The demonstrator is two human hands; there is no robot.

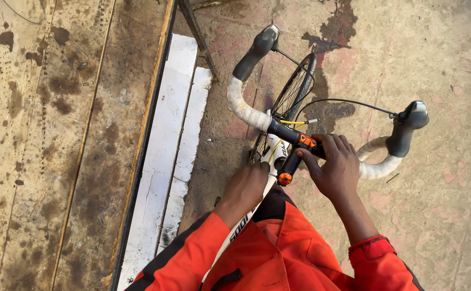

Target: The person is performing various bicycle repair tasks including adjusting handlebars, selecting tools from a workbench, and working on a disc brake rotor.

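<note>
Handlebar: the drop handlebar (246, 110) of the bicycle stands right below me, out over the concrete ground (440, 54), white tape on its curves and black in the middle.
Stem: the black stem (291, 164) has orange fittings, one at the clamp and one at its near end, just beside my fingers.
My right hand: my right hand (335, 167) lies over the middle of the bar, fingers curled around the clamp, thumb pressed near the orange cap.
My left hand: my left hand (246, 188) is closed low against the white frame (270, 153) under the stem; what it grips I cannot tell, as the back of the hand hides the fingers.
Brake levers: two black brake levers (257, 51) point away from me, one at each end of the bar, thin black cables running from them.
Front wheel: the front wheel (294, 89) is turned to the far side, tyre and spokes showing beyond the bar.
Sleeves: orange sleeves (197, 253) with dark trim cover my arms.
Boards: white painted boards (179, 134) lie on the left, beside a stained wooden bench (57, 140) with a dark metal edge.
</note>
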